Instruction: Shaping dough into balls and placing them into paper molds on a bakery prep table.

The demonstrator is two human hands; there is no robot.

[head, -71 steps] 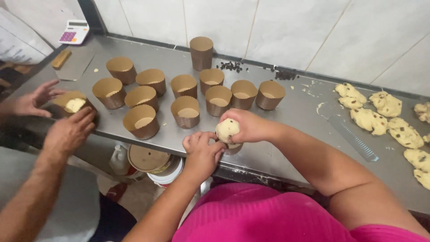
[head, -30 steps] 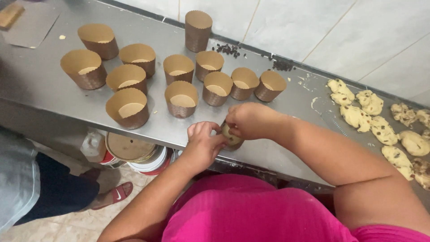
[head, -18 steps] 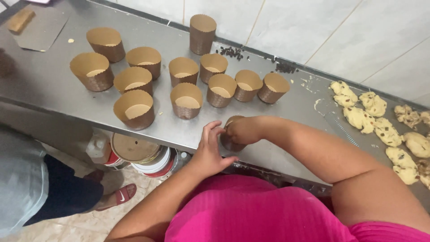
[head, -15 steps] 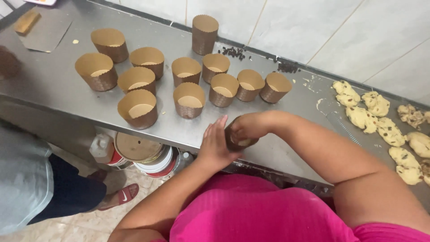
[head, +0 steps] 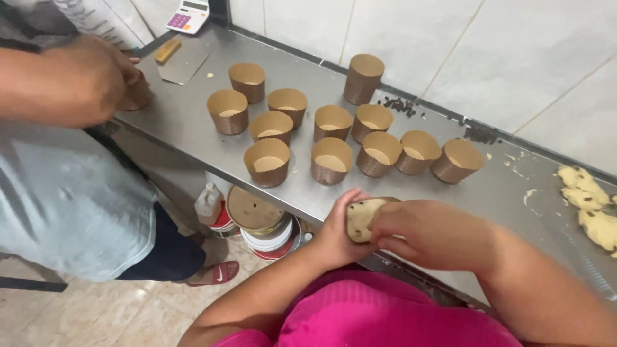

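Your left hand [head: 337, 234] and right hand [head: 418, 231] both clasp the dough ball [head: 361, 218], apparently over a paper mould [head: 385, 200].

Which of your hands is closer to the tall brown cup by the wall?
Left. The left hand sits below the tall cup; the right hand is further right. Both hold the dough ball.

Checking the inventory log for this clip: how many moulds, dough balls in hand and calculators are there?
Brown paper moulds standing free: 12
Mould under the co-worker's hand: 1
Dough ball between left hand and right hand: 1
Calculator: 1
Total: 15
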